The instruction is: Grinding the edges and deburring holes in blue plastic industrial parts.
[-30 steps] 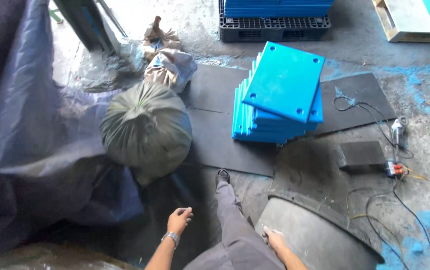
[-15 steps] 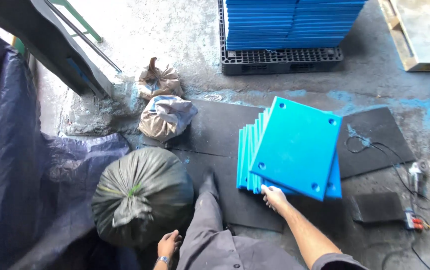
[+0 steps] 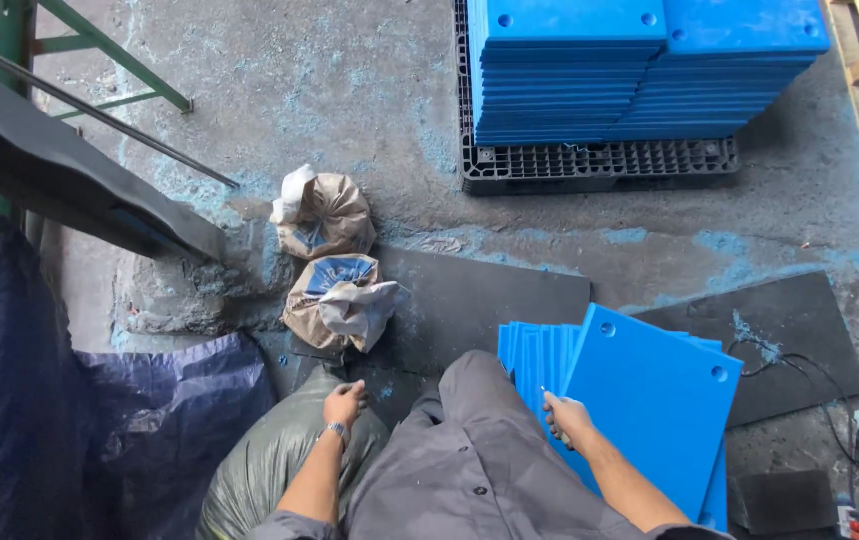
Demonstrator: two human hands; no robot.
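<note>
- Since the last frame my right hand (image 3: pixel 568 420) has closed on the near edge of the top blue plate (image 3: pixel 655 405); view moved closer.
- Left hand (image 3: pixel 346 403) rests loosely curled on the green sack (image 3: pixel 270 465), holding nothing.
- Plate leans on the stack on the black floor mat (image 3: pixel 480 300); I'd grip firmly and lift it clear of the others.

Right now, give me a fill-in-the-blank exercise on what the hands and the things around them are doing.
1. The right hand grips the edge of a flat panel coloured ____.
2. The left hand rests on a big tied sack of a dull ____ colour.
3. The tall stacks of panels at the top sit on a black plastic ____.
4. Each panel has round ____ near its corners.

Missing words: blue; green; pallet; holes
</note>
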